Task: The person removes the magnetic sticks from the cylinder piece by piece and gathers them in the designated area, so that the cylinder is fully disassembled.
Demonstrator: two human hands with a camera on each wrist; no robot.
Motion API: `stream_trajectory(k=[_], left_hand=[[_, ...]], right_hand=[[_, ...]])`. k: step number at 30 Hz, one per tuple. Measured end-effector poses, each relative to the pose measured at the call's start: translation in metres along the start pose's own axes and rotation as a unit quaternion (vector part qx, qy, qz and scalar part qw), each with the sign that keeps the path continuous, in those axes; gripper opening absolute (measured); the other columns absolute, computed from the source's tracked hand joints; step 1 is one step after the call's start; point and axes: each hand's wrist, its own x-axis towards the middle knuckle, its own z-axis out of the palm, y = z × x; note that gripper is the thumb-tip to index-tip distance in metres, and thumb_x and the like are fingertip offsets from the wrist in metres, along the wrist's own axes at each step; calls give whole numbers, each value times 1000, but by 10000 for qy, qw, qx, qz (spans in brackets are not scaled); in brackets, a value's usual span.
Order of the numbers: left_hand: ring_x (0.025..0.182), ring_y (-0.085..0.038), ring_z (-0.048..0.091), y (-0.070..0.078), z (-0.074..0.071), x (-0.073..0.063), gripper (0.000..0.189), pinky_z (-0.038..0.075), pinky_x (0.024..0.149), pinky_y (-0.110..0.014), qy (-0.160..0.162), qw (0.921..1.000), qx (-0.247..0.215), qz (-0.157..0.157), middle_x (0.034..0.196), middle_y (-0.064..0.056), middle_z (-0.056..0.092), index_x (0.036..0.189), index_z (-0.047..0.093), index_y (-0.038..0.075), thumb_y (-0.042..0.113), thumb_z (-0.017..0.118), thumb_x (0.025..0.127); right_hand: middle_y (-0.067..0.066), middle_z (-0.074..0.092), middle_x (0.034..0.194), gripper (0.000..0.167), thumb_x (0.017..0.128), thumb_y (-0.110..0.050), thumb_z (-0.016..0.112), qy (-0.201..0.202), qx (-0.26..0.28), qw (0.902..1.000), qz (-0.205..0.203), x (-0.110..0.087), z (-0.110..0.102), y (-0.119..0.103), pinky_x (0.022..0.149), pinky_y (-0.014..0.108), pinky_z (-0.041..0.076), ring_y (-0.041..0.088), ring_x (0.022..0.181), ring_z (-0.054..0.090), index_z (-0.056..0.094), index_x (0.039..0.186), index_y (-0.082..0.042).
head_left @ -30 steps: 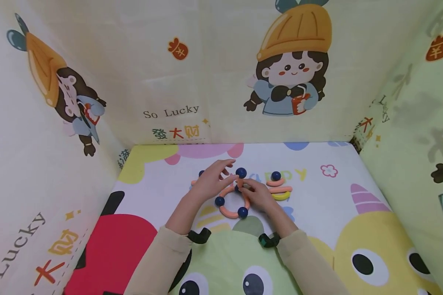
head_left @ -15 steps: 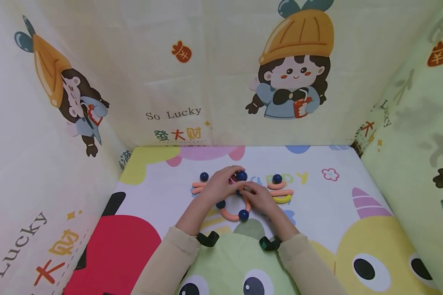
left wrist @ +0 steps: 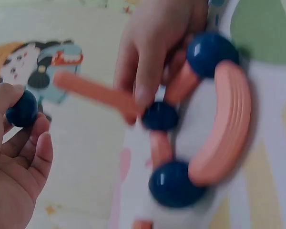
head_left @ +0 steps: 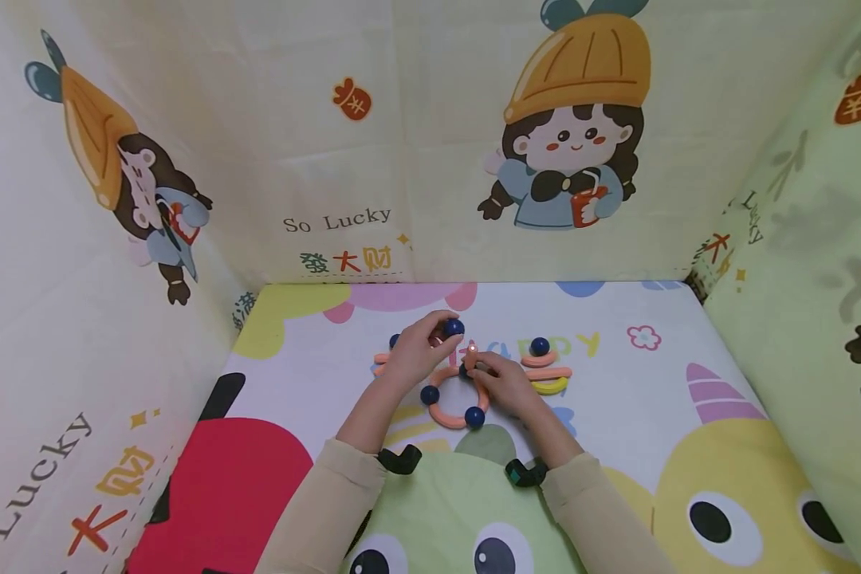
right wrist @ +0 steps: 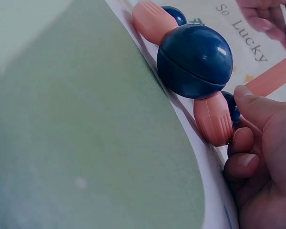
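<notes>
Between thumb and fingers, my left hand (head_left: 419, 347) pinches a dark blue ball (left wrist: 23, 109), held up behind and above a ring. The ring is built from curved orange rods (left wrist: 231, 124) joined by blue balls (right wrist: 195, 62) and lies on the table. From its far ball (left wrist: 160, 116) a straight orange rod (head_left: 471, 356) stands up, its top end bare and apart from the held ball. My right hand (head_left: 504, 380) pinches this rod low down, where it meets the ring's ball, with the other fingers curled beside the ring.
Right of the ring lie a blue ball (head_left: 540, 347), orange rods (head_left: 548, 373) and a yellow curved rod (head_left: 549, 387). Partly behind my left hand are another blue ball (head_left: 394, 340) and orange rods (head_left: 381, 359). A printed cloth wall (head_left: 430, 159) rises behind the table.
My left hand closed its fingers on the blue ball atop the upright rod and drew it off, up and to the left. My right hand has stayed at the rod's base.
</notes>
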Motion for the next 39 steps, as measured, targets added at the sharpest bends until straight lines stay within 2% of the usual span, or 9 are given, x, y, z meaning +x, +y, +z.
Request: stream_trajectory(k=[4, 10, 13, 17, 23, 27, 33, 39], left_hand=[[95, -20, 61, -25, -16, 1, 43, 54, 78, -32, 333, 9990, 22, -314, 110, 1, 64, 132, 56, 22, 38, 67, 94], [113, -28, 55, -67, -38, 1, 45, 51, 94, -42, 569, 9925, 145, -1073, 123, -5, 55, 134, 56, 20, 38, 66, 95], [118, -29, 52, -85, -43, -1, 46, 47, 100, -46, 591, 9869, 227, -1484, 130, -7, 54, 138, 53, 20, 37, 63, 96], [123, -30, 50, -105, -43, -6, 46, 43, 105, -49, 665, 9805, 198, -1841, 136, -10, 53, 140, 52, 17, 32, 61, 97], [123, -30, 51, -121, -36, -9, 46, 42, 106, -48, 531, 9795, 536, -1869, 133, -13, 55, 140, 51, 15, 32, 60, 98], [121, -29, 52, -124, -31, -7, 44, 43, 105, -48, 581, 9791, 636, -1845, 130, -13, 56, 137, 53, 14, 32, 60, 98], [126, -30, 51, -131, -27, -6, 44, 42, 108, -48, 515, 9776, 670, -1929, 134, -14, 55, 138, 53, 13, 30, 60, 98], [130, -31, 49, -134, -26, -5, 46, 40, 110, -49, 429, 9794, 681, -1853, 138, -14, 53, 140, 52, 14, 31, 59, 98]], right_hand=[[-5, 69, 109, 30, 96, -43, 61, -54, -27, 10000, 61, 1, 1, 2, 85, 38, 48, 17, 93, 60, 63, 126, -39], [-3, 67, 102, 31, 97, -41, 62, -17, 2, 10000, 23, 1, 1, 3, 79, 36, 45, 19, 87, 57, 63, 128, -38], [-3, 67, 101, 31, 97, -39, 61, -27, -16, 10000, 18, 1, 1, 2, 78, 35, 44, 19, 86, 57, 62, 128, -37], [-2, 66, 97, 31, 97, -38, 61, -71, -5, 10000, 15, 1, 1, 0, 76, 35, 45, 20, 85, 56, 63, 128, -35], [-4, 66, 102, 31, 97, -40, 62, -17, -40, 10000, 11, 1, 1, -1, 78, 36, 43, 19, 88, 55, 64, 127, -36], [-3, 64, 100, 31, 97, -40, 61, -24, -9, 10000, 9, 1, 0, -1, 77, 36, 42, 20, 87, 54, 62, 129, -38], [-2, 64, 97, 32, 98, -38, 61, -93, -18, 9999, -49, 0, -1, -2, 75, 34, 43, 20, 83, 55, 62, 129, -36], [0, 61, 87, 29, 97, -37, 62, -41, 9, 10000, -22, 0, 0, 0, 71, 34, 43, 21, 78, 54, 63, 126, -36]])
